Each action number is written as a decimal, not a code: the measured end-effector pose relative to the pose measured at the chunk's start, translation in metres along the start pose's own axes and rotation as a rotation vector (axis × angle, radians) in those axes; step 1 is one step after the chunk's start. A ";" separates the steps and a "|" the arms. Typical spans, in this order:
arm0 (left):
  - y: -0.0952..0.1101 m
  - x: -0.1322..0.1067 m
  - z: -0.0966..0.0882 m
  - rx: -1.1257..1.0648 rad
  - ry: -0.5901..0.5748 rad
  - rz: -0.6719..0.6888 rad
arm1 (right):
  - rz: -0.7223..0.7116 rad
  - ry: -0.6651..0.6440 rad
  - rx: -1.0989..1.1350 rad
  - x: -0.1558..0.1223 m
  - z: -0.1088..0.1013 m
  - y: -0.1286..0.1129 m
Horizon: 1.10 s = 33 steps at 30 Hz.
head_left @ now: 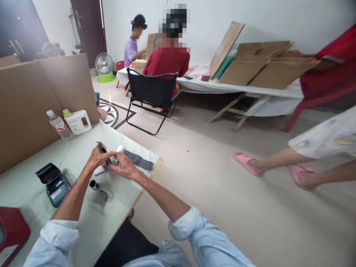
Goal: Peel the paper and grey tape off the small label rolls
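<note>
Over the table's far half, my left hand (97, 157) is closed around a small dark and silvery piece (107, 157), whose kind I cannot make out. My right hand (125, 167) meets it from the other side, fingers and thumb pinching at the same piece. Below the hands, a white object (99, 170) lies partly covered. Just beyond my right hand are a white roll-like thing (120, 148) and a dark grey strip (139, 159). Nearer me, a short dark tube (94, 184) lies by a bent metal rod (105, 197). Left of my forearm sits an open grey-blue case (58, 191).
A water bottle (59, 126) and a white jug (79, 122) stand before a cardboard panel (27, 107). A red box (12, 233) is at the near left. Beyond are a black folding chair (152, 89), co-workers, a cloth-covered table with cartons (241, 70), and someone's pink slippers (246, 164).
</note>
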<state>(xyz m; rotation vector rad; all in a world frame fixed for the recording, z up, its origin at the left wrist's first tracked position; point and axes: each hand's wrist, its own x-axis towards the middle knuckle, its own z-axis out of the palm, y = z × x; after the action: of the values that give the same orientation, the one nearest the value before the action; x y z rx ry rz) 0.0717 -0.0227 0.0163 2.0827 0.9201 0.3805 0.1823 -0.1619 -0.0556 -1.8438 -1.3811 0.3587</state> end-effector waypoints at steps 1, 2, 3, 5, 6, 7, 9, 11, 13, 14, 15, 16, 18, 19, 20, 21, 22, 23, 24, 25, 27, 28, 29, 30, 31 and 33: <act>0.003 -0.003 0.000 0.003 -0.008 0.008 | 0.009 0.017 -0.002 -0.002 0.005 -0.003; 0.007 -0.007 0.000 0.010 -0.018 0.023 | 0.011 0.036 -0.002 -0.003 0.009 -0.005; 0.011 -0.012 0.000 0.024 -0.037 0.047 | -0.001 0.052 0.003 -0.003 0.012 -0.004; 0.019 -0.020 -0.001 0.074 -0.101 0.125 | -0.050 0.074 0.024 -0.005 0.013 0.001; 0.023 -0.024 -0.001 0.113 -0.146 0.174 | -0.071 0.080 0.037 -0.006 0.013 0.004; 0.026 -0.028 -0.001 0.154 -0.193 0.223 | -0.086 0.083 0.048 -0.008 0.012 0.009; 0.032 -0.036 0.000 0.228 -0.286 0.312 | -0.092 0.075 0.061 -0.015 0.008 0.017; 0.035 -0.044 0.005 0.279 -0.346 0.387 | -0.102 0.052 0.060 -0.024 0.004 0.025; 0.036 -0.052 0.012 0.330 -0.380 0.445 | -0.143 0.017 0.048 -0.033 -0.004 0.032; 0.036 -0.056 0.016 0.366 -0.383 0.462 | -0.162 0.009 0.037 -0.035 -0.009 0.035; 0.036 -0.060 0.021 0.405 -0.380 0.471 | -0.176 0.013 0.029 -0.036 -0.014 0.037; 0.036 -0.064 0.026 0.445 -0.377 0.470 | -0.180 0.030 0.014 -0.035 -0.020 0.040; 0.036 -0.073 0.035 0.521 -0.368 0.461 | -0.150 0.085 -0.059 -0.025 -0.032 0.043; 0.036 -0.076 0.038 0.554 -0.365 0.458 | -0.118 0.106 -0.116 -0.017 -0.037 0.044; 0.035 -0.080 0.042 0.582 -0.365 0.459 | -0.075 0.111 -0.180 -0.007 -0.040 0.044; 0.035 -0.083 0.044 0.605 -0.360 0.465 | -0.020 0.096 -0.236 0.003 -0.043 0.044; 0.033 -0.085 0.046 0.624 -0.353 0.473 | 0.038 0.065 -0.275 0.014 -0.044 0.044; 0.032 -0.087 0.048 0.638 -0.344 0.483 | 0.089 0.029 -0.292 0.025 -0.043 0.044; 0.030 -0.089 0.050 0.647 -0.332 0.491 | 0.126 -0.005 -0.296 0.035 -0.042 0.044; 0.028 -0.091 0.051 0.653 -0.320 0.496 | 0.149 -0.030 -0.292 0.043 -0.040 0.044; 0.024 -0.094 0.054 0.660 -0.296 0.499 | 0.156 -0.052 -0.275 0.056 -0.035 0.043; 0.022 -0.096 0.056 0.663 -0.289 0.494 | 0.147 -0.056 -0.263 0.060 -0.033 0.043; 0.020 -0.099 0.057 0.664 -0.283 0.486 | 0.138 -0.062 -0.247 0.062 -0.032 0.042; 0.019 -0.102 0.059 0.660 -0.277 0.478 | 0.126 -0.068 -0.228 0.063 -0.032 0.042; 0.017 -0.105 0.061 0.650 -0.268 0.468 | 0.113 -0.073 -0.209 0.063 -0.032 0.041; 0.015 -0.111 0.065 0.611 -0.229 0.443 | 0.084 -0.078 -0.175 0.061 -0.034 0.039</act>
<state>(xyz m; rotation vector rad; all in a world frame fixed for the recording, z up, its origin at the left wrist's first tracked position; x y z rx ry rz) 0.0380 -0.1452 -0.0073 2.8301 0.4585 0.0754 0.2533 -0.1250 -0.0484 -2.0548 -1.4289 0.3658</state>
